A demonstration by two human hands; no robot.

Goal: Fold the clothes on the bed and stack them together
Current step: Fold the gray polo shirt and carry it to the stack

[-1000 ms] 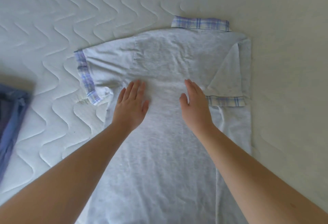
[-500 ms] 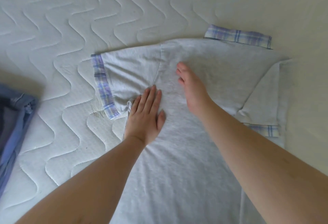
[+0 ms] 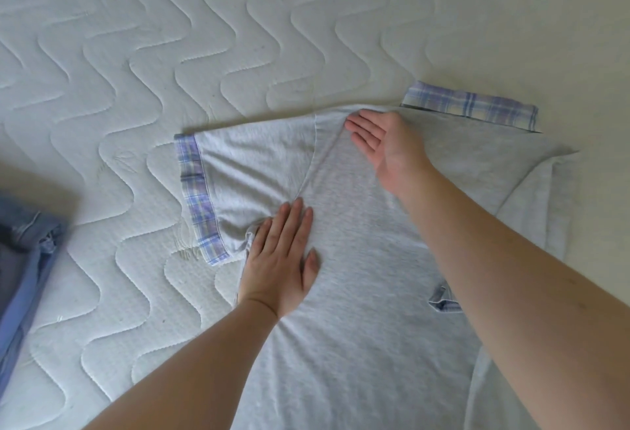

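Grey shirt [image 3: 358,293] lies flat on the bed [image 3: 119,54], collar [image 3: 470,106] at the far edge, body running toward the viewer. Plaid-cuffed left sleeve [image 3: 238,177] is spread out sideways. The opposite sleeve appears folded in over the body; its cuff [image 3: 443,302] shows just beside the right forearm.

Left hand [image 3: 283,259] is laid flat, fingers straight and together, pressed on the cloth by the armpit. Right hand [image 3: 385,143] is held on edge at the shoulder seam, fingers straight, palm facing the sleeve. Nothing is gripped by either.

Step judged in hand: setting a fold line from shoulder to armpit so the spread sleeve can be turned in.

How it is best done, by judgement:
- The line should be kept straight between the two hands and parallel to the side already folded.
- Cloth under the left palm should be held down firmly; knit fabric stretches and creeps.
- The sleeve is better lifted by the cuff and laid over than dragged.
- Puckers near the armpit should be smoothed outward before the fold is pressed.

Surface: quilted white cover with a wavy stitch pattern, soft, likely to give under pressure. Blue clothes [image 3: 24,276] lie at the left edge, well apart from the shirt; whether these are folded cannot be told. Nothing of the room beyond the bed is shown.
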